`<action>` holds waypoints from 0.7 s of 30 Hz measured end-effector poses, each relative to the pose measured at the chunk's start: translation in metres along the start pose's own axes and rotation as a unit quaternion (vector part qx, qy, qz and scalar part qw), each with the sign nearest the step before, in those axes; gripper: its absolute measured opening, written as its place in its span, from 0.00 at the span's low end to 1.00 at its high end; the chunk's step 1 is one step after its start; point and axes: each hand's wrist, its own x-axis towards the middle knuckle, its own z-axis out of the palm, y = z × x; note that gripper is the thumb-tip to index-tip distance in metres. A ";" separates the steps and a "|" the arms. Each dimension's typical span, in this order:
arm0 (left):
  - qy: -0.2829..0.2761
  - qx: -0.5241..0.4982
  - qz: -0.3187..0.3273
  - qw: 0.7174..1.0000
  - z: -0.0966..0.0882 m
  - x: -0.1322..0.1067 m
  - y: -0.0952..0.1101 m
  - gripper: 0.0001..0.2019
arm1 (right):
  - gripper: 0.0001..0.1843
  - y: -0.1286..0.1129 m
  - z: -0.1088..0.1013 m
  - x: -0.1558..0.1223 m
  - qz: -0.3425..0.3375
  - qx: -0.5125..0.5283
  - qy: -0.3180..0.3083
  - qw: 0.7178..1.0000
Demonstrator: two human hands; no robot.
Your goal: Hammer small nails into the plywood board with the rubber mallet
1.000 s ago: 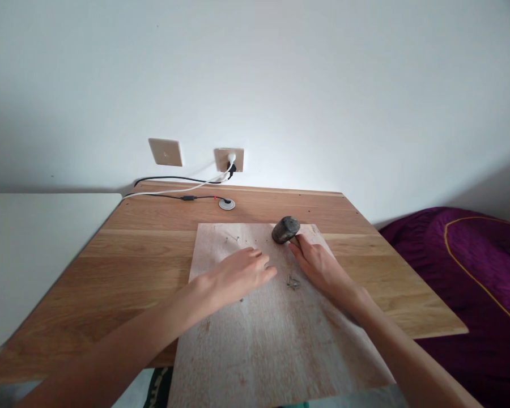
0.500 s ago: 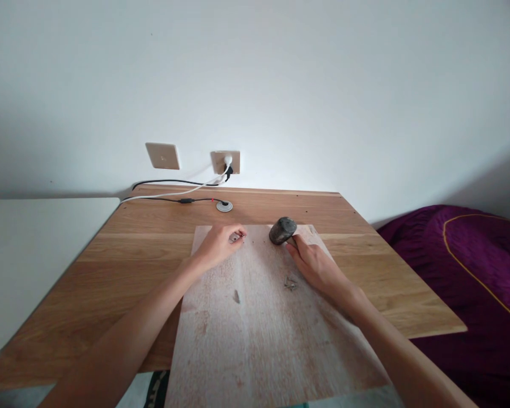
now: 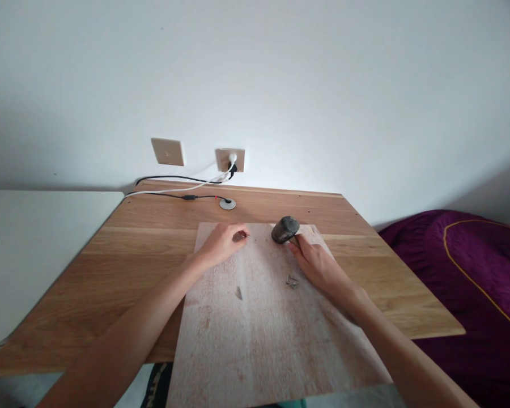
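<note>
Near the board's [image 3: 238, 351] far-left corner, the left hand [image 3: 222, 243] pinches what seems a nail [image 3: 247, 236]; rightward, head by the far edge, a hammer [image 3: 285, 229] slants nearward, clasped in the right hand [image 3: 317, 263].

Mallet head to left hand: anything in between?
Nothing visible stands between the mallet head and the left hand: just board surface with a couple of dark specks. The cluster of small metal pieces lies nearer the person, off that line.

Wooden table [image 3: 144, 249], pale board [image 3: 259, 340] lying flat, thin cables [image 3: 190, 197], round grommet [image 3: 227, 204] behind
</note>
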 end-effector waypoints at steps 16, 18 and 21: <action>0.012 -0.059 -0.058 0.996 0.004 0.000 -0.006 0.31 | 0.11 -0.068 -0.004 0.018 -0.044 0.029 -0.055 0.997; 0.009 -0.050 -0.059 0.997 0.004 0.000 -0.006 0.32 | 0.11 -0.066 0.000 0.019 -0.037 0.010 -0.062 0.997; 0.002 -0.027 -0.055 0.998 0.003 0.002 -0.003 0.32 | 0.12 -0.063 -0.001 0.019 -0.038 0.007 -0.052 0.998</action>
